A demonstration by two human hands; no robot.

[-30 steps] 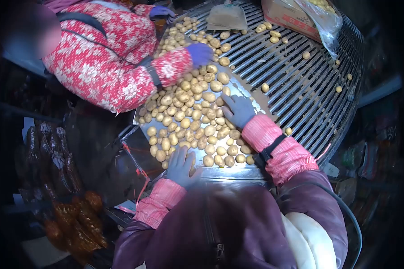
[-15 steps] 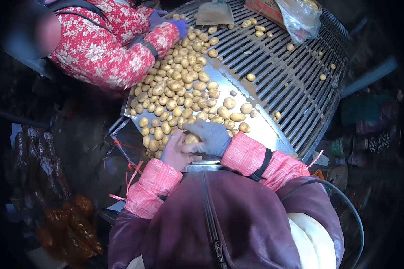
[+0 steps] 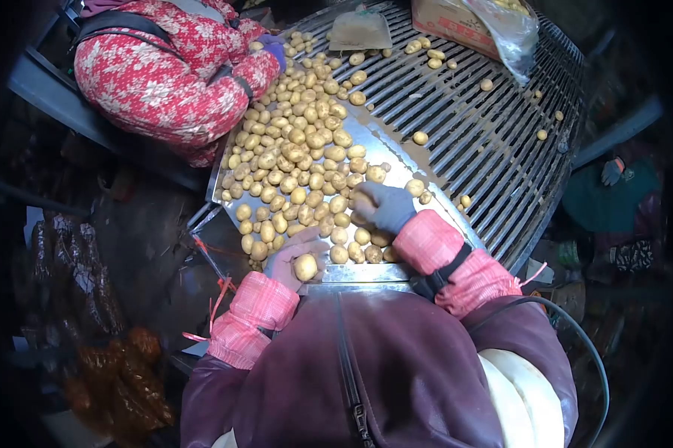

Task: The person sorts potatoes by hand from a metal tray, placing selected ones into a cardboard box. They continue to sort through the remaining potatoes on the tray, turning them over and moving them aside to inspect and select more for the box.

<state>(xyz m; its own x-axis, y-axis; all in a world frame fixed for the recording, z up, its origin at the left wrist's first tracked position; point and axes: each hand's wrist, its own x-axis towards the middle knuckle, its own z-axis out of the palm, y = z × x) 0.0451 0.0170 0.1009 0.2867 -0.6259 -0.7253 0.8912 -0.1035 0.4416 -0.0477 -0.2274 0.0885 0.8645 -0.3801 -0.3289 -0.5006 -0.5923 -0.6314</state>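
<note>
Head view: the left hand (image 3: 292,257) cups one potato (image 3: 305,266) at the near rim of the metal tray (image 3: 366,273). The right hand (image 3: 381,207) curls over the potato heap (image 3: 299,149), and I cannot tell whether it grips anything. A co-worker's red sleeve (image 3: 236,75) reaches the heap's far end.

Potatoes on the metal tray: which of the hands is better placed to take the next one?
Right, probably. The right hand rests palm-down on the potatoes on the tray, while the left hand cups a potato at the near edge.
</note>
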